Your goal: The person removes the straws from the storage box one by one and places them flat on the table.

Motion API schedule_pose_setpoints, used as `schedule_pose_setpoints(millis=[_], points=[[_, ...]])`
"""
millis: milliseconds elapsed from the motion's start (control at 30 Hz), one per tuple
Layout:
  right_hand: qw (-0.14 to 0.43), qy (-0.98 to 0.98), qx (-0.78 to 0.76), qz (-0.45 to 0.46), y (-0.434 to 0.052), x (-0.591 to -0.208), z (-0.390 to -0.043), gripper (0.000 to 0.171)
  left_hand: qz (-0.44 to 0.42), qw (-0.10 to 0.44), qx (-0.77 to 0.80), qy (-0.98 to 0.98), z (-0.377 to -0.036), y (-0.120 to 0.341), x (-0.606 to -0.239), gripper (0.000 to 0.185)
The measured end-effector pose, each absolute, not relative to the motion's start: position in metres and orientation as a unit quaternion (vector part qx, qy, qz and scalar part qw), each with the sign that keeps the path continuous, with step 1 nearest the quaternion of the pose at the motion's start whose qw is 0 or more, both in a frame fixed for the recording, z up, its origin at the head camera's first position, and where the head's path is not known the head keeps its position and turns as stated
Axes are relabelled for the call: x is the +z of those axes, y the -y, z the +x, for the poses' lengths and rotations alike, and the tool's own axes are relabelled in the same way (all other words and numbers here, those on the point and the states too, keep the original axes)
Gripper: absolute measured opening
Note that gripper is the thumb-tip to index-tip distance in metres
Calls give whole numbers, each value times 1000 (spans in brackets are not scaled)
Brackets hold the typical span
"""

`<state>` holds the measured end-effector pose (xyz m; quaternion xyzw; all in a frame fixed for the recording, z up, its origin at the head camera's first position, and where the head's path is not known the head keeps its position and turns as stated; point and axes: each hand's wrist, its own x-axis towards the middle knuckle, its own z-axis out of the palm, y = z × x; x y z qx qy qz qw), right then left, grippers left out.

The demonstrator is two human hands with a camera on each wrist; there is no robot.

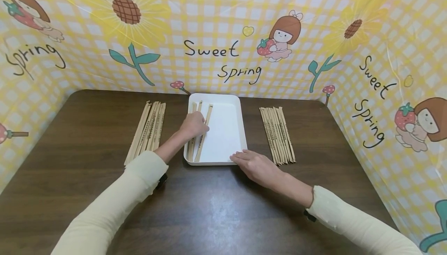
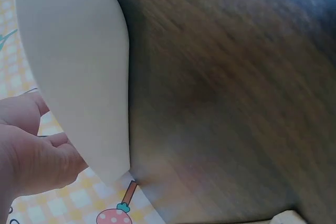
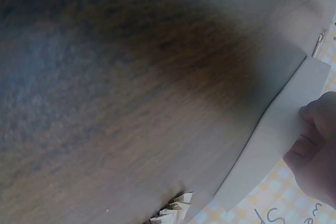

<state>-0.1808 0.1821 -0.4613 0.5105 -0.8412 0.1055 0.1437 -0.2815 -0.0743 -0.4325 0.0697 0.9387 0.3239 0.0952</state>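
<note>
A white rectangular tray [image 1: 225,130] lies on the brown table. Slim paper-wrapped straws [image 1: 192,150] lie lengthwise along its left side. My left hand [image 1: 193,125] is over them with bent fingers, pinching the rightmost paper-wrapped straw [image 1: 210,111] near its middle; the fingers partly hide the contact. At the tray's near right corner, my right hand [image 1: 256,165] rests on the rim with its fingers fairly straight. In the left wrist view the tray's outer wall [image 2: 79,66] partly covers the left hand [image 2: 39,156]. The right wrist view shows the right hand [image 3: 317,148] beside the wall.
One bundle of paper-wrapped straws [image 1: 148,129] lies left of the tray, near my left forearm. Another bundle [image 1: 277,134] lies to its right, close to my right hand. A yellow checked cloth [image 1: 209,26] rises behind the table [image 1: 209,216] and along both sides.
</note>
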Motion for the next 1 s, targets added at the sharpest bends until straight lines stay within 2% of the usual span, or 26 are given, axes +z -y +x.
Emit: schedule_pose_setpoints(millis=[633,1000], points=[[138,843,103,509,-182,-461,-180,30,86,93,302,-945,-278,67,-436,44],[143,843,104,509,-181,-460,-179,30,80,103,320,-938,-282,79,-429,44]])
